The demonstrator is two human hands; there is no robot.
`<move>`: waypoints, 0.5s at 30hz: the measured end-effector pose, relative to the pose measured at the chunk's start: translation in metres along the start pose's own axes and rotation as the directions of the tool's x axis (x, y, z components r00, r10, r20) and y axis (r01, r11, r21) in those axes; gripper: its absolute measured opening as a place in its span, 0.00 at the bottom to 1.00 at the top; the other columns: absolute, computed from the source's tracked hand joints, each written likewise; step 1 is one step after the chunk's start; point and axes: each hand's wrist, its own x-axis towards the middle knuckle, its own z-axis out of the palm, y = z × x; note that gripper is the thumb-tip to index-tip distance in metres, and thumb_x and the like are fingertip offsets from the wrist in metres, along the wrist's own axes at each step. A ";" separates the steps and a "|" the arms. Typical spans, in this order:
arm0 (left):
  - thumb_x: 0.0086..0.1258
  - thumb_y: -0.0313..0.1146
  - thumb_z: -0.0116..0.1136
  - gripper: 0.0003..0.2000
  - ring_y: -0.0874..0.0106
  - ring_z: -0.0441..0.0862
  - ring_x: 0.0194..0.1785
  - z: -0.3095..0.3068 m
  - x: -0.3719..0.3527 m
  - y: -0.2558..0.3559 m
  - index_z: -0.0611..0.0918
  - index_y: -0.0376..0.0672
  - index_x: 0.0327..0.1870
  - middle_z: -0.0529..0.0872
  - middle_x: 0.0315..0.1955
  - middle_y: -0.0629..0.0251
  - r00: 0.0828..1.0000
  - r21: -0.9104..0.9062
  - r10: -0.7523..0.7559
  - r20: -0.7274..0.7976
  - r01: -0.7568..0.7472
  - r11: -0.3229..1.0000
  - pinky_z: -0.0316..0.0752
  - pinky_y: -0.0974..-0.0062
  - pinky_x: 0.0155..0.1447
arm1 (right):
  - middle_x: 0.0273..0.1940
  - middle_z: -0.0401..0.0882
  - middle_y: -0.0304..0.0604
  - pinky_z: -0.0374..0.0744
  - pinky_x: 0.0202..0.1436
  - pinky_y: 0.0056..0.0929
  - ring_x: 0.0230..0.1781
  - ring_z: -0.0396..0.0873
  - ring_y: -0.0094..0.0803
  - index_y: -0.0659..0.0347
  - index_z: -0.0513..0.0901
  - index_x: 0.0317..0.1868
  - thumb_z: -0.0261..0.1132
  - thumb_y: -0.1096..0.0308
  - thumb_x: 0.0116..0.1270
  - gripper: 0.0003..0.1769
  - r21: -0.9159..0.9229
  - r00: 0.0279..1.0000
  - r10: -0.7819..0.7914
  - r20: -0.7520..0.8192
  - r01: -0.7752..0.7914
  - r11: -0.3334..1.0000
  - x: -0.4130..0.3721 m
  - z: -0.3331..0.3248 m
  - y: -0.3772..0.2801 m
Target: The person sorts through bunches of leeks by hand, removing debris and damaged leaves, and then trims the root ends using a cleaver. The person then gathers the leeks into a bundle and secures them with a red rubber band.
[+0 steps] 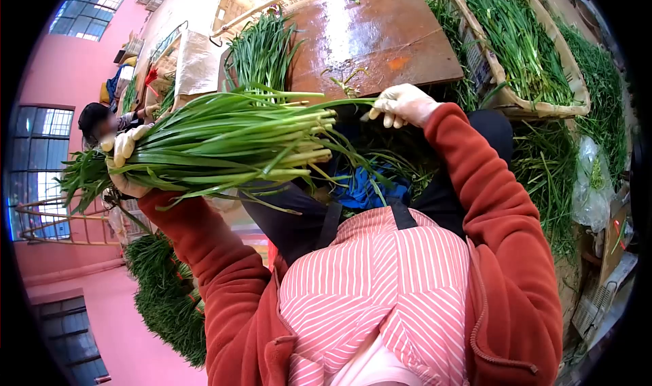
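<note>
A thick bunch of garlic chives [231,138], with long flat green leaves and pale stem ends, lies sideways in front of me. My left hand [125,152], in a whitish glove, is wrapped round its leafy end at the left. Across from it, my right hand [404,105], also gloved, pinches the tip of a single thin green strand that runs out from the bunch's stem side. The bunch hangs in the air above my lap, partly overlapping the near edge of the brown board [380,40]. Another pile of chives [261,50] rests on that board's left side.
A cloth-lined crate of chives [516,40] stands at the upper right. Loose leaves [543,155] cover the floor on the right, near a clear plastic bag [589,182]. Tied bundles [163,298] lie at lower left. Another person [102,124] sits at the left.
</note>
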 end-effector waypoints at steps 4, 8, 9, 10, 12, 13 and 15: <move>0.65 0.34 0.51 0.12 0.77 0.72 0.41 -0.012 0.003 -0.001 0.74 0.42 0.47 0.77 0.29 0.74 0.998 0.076 0.024 -0.066 -0.019 0.997 0.61 0.66 0.60 | 0.56 0.67 0.44 0.72 0.32 0.18 0.36 0.74 0.24 0.61 0.48 0.69 0.65 0.55 0.57 0.47 0.161 0.917 -0.244 0.316 0.202 0.966 -0.024 0.029 -0.031; 0.64 0.34 0.50 0.15 0.66 0.72 0.42 -0.018 0.012 -0.015 0.70 0.39 0.50 0.75 0.31 0.66 0.994 0.151 0.007 -0.113 0.010 0.988 0.61 0.59 0.60 | 0.28 0.75 0.34 0.63 0.21 0.16 0.19 0.66 0.18 0.60 0.72 0.54 0.67 0.52 0.54 0.31 0.173 0.885 -0.223 0.408 0.165 0.971 -0.022 0.058 -0.046; 0.63 0.33 0.50 0.17 0.64 0.72 0.42 -0.022 0.018 -0.008 0.68 0.38 0.52 0.75 0.32 0.62 0.979 0.304 -0.024 -0.201 0.085 0.949 0.63 0.58 0.58 | 0.20 0.71 0.30 0.57 0.17 0.16 0.14 0.61 0.16 0.59 0.80 0.45 0.65 0.55 0.57 0.20 0.205 0.900 -0.163 0.404 0.085 0.975 -0.024 0.060 -0.041; 0.63 0.32 0.50 0.17 0.63 0.72 0.42 -0.027 0.018 -0.005 0.68 0.37 0.52 0.75 0.33 0.60 0.962 0.338 -0.004 -0.272 0.099 0.936 0.64 0.59 0.57 | 0.17 0.69 0.28 0.56 0.16 0.16 0.13 0.59 0.15 0.58 0.81 0.41 0.63 0.57 0.59 0.16 0.204 0.906 -0.176 0.386 0.102 0.974 -0.027 0.054 -0.039; 0.63 0.32 0.50 0.16 0.64 0.74 0.40 -0.035 0.017 0.000 0.70 0.36 0.51 0.77 0.33 0.61 0.942 0.353 0.032 -0.334 0.094 0.931 0.67 0.59 0.55 | 0.13 0.64 0.27 0.55 0.14 0.16 0.11 0.56 0.14 0.57 0.84 0.36 0.56 0.60 0.63 0.13 0.199 0.955 -0.130 0.266 0.078 0.977 -0.031 0.035 -0.025; 0.63 0.32 0.50 0.16 0.64 0.74 0.40 -0.044 0.018 0.004 0.70 0.36 0.51 0.77 0.33 0.61 0.941 0.359 0.044 -0.334 0.084 0.930 0.67 0.59 0.55 | 0.13 0.64 0.27 0.56 0.14 0.15 0.10 0.56 0.14 0.57 0.84 0.36 0.54 0.60 0.66 0.14 0.186 0.975 -0.152 0.164 0.121 0.975 -0.023 0.021 -0.003; 0.64 0.39 0.49 0.16 0.60 0.75 0.45 -0.050 0.020 0.014 0.74 0.35 0.45 0.80 0.35 0.57 0.951 0.289 0.008 -0.309 0.086 0.953 0.69 0.59 0.55 | 0.16 0.70 0.32 0.61 0.14 0.19 0.10 0.60 0.18 0.59 0.81 0.42 0.54 0.55 0.67 0.17 0.099 0.990 0.141 0.031 -0.143 0.985 -0.023 -0.002 0.011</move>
